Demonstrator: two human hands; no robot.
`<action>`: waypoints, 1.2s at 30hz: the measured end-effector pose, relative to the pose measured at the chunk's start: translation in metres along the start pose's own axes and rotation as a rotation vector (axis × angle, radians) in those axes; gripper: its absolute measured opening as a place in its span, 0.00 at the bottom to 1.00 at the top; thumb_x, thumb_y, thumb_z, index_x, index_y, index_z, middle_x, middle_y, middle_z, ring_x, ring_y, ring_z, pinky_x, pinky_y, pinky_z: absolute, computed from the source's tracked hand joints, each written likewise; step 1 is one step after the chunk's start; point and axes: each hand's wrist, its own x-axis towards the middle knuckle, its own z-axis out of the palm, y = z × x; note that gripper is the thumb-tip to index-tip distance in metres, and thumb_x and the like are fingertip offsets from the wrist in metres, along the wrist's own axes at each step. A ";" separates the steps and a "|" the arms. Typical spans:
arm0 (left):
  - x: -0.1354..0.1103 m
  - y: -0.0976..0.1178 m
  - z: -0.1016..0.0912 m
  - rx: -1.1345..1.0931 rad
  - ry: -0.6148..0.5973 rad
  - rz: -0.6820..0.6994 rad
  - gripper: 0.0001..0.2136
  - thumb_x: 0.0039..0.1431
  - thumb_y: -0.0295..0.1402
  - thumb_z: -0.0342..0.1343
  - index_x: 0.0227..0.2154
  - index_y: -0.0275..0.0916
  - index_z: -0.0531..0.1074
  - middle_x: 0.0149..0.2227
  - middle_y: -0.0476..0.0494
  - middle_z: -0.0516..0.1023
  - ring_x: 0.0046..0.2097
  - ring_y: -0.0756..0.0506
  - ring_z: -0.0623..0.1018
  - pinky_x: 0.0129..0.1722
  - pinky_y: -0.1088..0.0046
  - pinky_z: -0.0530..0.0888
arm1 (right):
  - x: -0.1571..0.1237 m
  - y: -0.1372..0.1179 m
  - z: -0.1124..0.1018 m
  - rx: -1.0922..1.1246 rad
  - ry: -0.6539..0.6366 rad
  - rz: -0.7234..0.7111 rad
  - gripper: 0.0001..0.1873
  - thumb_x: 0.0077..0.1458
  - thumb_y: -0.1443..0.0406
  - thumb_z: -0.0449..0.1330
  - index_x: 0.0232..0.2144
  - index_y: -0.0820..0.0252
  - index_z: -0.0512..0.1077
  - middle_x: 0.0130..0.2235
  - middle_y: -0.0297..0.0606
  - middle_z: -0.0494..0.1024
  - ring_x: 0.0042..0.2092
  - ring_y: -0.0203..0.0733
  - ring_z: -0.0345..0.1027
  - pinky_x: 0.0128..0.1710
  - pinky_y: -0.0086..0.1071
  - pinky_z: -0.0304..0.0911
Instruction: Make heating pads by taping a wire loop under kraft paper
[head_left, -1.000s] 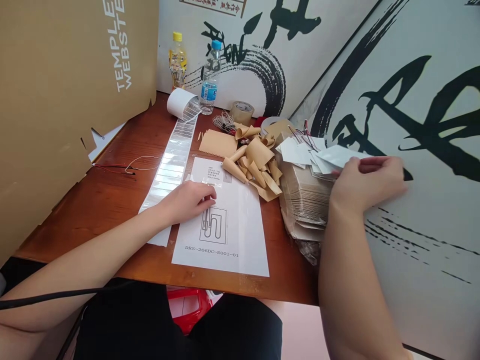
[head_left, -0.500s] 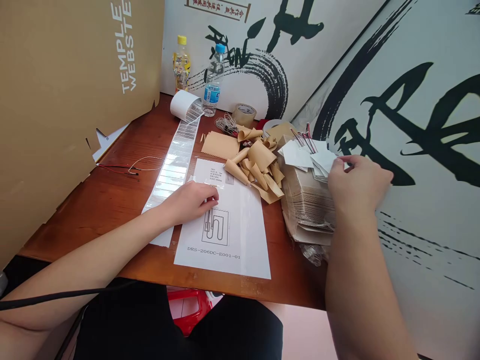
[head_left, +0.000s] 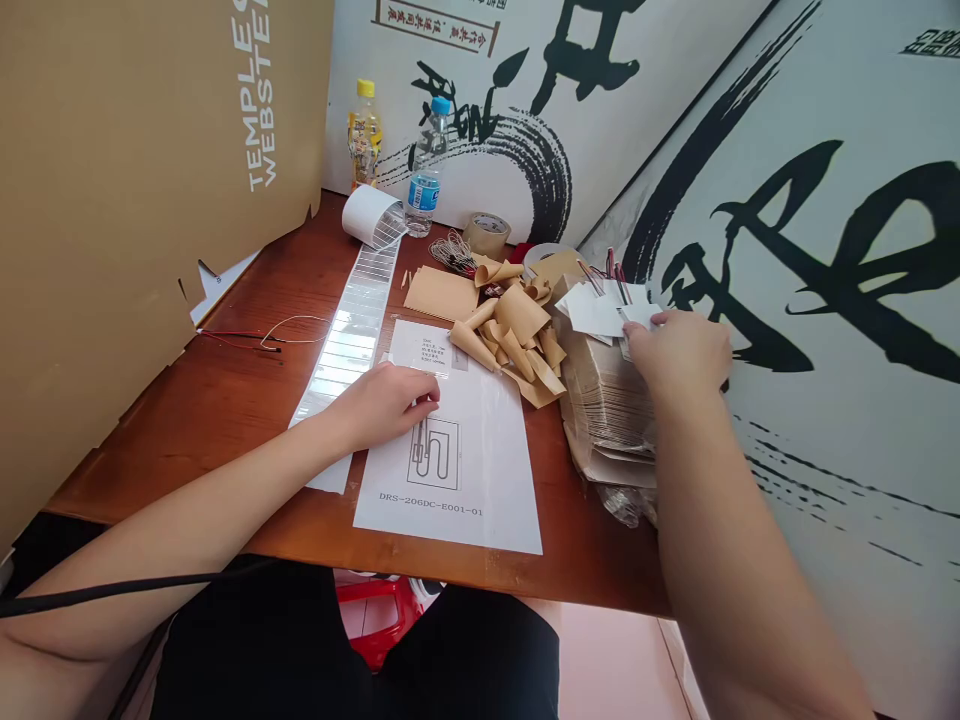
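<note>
My right hand is at the pile of white pieces on top of the brown stack, its fingers pinched at the edge of a white piece. Red and dark wires stick up behind that pile. My left hand rests on a printed sheet showing a looped line drawing, fingers loosely curled and a small gap at the thumb; I see nothing in it. Left of the sheet runs a strip of shiny white labels, partly under my left forearm.
Curled brown paper scraps lie beside flat brown pieces. Tape, a wire bundle, a water bottle and a yellow-capped bottle stand farther back. A big cardboard panel borders the left; loose wires lie near it.
My right hand has moved left and slightly inward over the white pieces. My left hand stays on the sheet. The view has shifted slightly.
</note>
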 end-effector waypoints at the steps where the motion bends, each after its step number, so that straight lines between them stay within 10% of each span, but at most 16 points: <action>1: 0.000 0.001 -0.001 0.011 0.006 -0.011 0.07 0.67 0.32 0.52 0.37 0.40 0.75 0.37 0.49 0.82 0.39 0.46 0.79 0.47 0.65 0.72 | 0.000 -0.003 -0.004 0.008 -0.020 0.051 0.19 0.54 0.61 0.64 0.46 0.66 0.80 0.39 0.65 0.78 0.44 0.63 0.73 0.34 0.48 0.62; 7: 0.000 -0.005 -0.014 0.139 0.133 -0.253 0.10 0.68 0.34 0.51 0.42 0.37 0.76 0.44 0.39 0.79 0.47 0.39 0.76 0.50 0.58 0.72 | -0.030 -0.027 -0.047 0.139 0.010 0.104 0.28 0.62 0.53 0.57 0.58 0.63 0.74 0.43 0.59 0.81 0.54 0.63 0.68 0.45 0.50 0.63; 11: -0.002 -0.017 -0.014 0.214 0.141 -0.401 0.14 0.64 0.35 0.55 0.49 0.35 0.76 0.57 0.32 0.72 0.59 0.32 0.70 0.57 0.51 0.70 | -0.067 -0.063 -0.058 0.452 -0.058 -0.173 0.14 0.61 0.56 0.56 0.42 0.55 0.78 0.34 0.42 0.79 0.36 0.50 0.72 0.43 0.45 0.65; 16: -0.001 -0.022 -0.005 0.264 0.138 -0.443 0.16 0.67 0.38 0.51 0.53 0.39 0.74 0.57 0.35 0.74 0.58 0.34 0.70 0.57 0.51 0.69 | -0.083 -0.142 -0.025 0.431 -0.271 -0.617 0.16 0.64 0.63 0.51 0.44 0.56 0.78 0.46 0.45 0.79 0.47 0.51 0.73 0.51 0.44 0.64; 21: 0.000 -0.021 -0.005 0.284 0.140 -0.440 0.17 0.68 0.39 0.50 0.54 0.40 0.74 0.58 0.36 0.73 0.58 0.33 0.69 0.57 0.49 0.67 | -0.052 -0.205 0.022 0.345 -0.396 -0.716 0.25 0.60 0.57 0.62 0.56 0.61 0.72 0.60 0.51 0.71 0.62 0.56 0.62 0.60 0.43 0.59; 28: -0.001 -0.021 -0.008 0.290 0.103 -0.433 0.17 0.69 0.38 0.50 0.55 0.41 0.73 0.58 0.37 0.73 0.58 0.34 0.68 0.58 0.50 0.67 | -0.003 -0.222 0.048 0.203 -0.537 -0.675 0.47 0.40 0.45 0.73 0.59 0.60 0.69 0.59 0.55 0.69 0.60 0.65 0.60 0.55 0.53 0.64; 36: 0.000 -0.020 -0.007 0.290 0.094 -0.438 0.18 0.69 0.38 0.49 0.56 0.39 0.73 0.59 0.35 0.71 0.58 0.33 0.68 0.58 0.49 0.66 | 0.014 -0.225 0.051 0.172 -0.450 -0.698 0.42 0.37 0.55 0.76 0.55 0.60 0.71 0.56 0.54 0.69 0.54 0.64 0.66 0.51 0.56 0.66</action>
